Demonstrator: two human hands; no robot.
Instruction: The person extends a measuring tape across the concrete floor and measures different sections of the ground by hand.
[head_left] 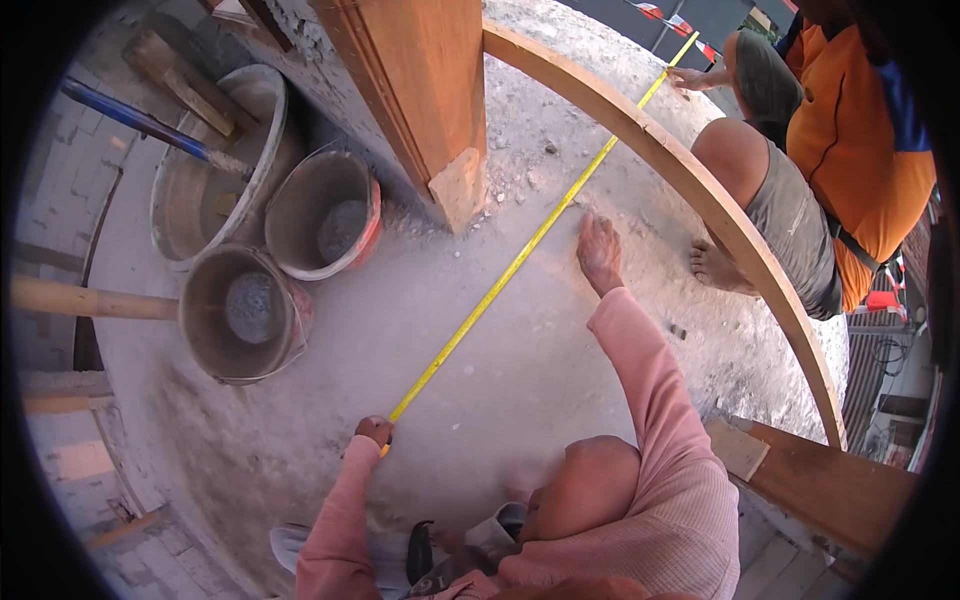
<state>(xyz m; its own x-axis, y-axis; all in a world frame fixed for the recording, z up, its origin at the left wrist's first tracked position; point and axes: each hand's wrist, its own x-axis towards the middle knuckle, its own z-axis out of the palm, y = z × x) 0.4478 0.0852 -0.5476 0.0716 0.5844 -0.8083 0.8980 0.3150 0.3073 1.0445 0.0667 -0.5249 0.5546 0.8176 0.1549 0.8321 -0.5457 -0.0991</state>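
A yellow tape measure (510,272) runs diagonally across the dusty concrete floor, passing under a curved wooden beam. At its near end my left hand (375,432) is closed around the tape's case, of which only a bit of yellow-orange shows below the fingers. My right hand (600,252) rests low over the floor, just right of the blade and apart from it, its fingers stretched out with nothing visible in them. At the far end, a co-worker's hand (688,78) is by the blade; its exact grip is too small to make out.
Two mortar-stained buckets (240,312) and a big tub (165,215) with a blue-handled tool stand left. A wooden post (410,100) rises at top centre. The curved beam (690,170) arcs between me and the crouching co-worker (850,140). A plank (810,480) lies lower right.
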